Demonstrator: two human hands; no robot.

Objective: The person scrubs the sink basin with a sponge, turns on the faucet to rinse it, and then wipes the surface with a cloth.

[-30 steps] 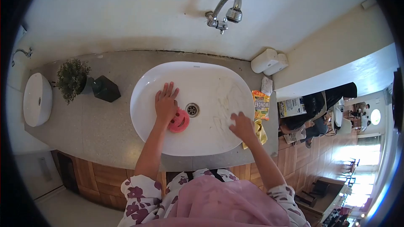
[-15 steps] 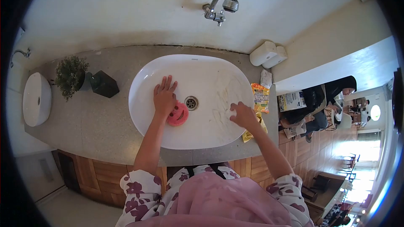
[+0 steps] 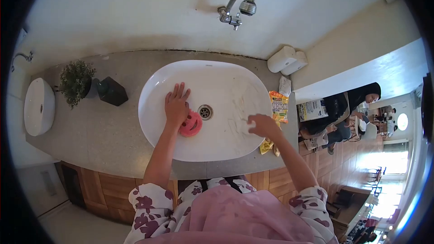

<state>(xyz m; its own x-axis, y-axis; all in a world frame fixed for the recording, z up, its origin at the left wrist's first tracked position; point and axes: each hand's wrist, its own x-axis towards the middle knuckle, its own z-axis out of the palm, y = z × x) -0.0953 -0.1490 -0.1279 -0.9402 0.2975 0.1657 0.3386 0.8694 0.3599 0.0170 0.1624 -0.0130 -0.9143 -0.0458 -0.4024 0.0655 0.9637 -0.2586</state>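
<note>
The yellow-orange packet (image 3: 279,107) reads "EKONOMI" in large letters, its smaller print blurred.

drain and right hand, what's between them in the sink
In the head view, no object, just brownish streaks on the white sink, lies between the drain and the right hand.

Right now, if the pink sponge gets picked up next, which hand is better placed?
Probably the left hand: it overlaps the edge of the pink sponge, fingers spread. The right hand is curled beyond the drain, over the streaked side of the basin.

Glaring windows (image 3: 395,166), dark fisheye corners
</note>
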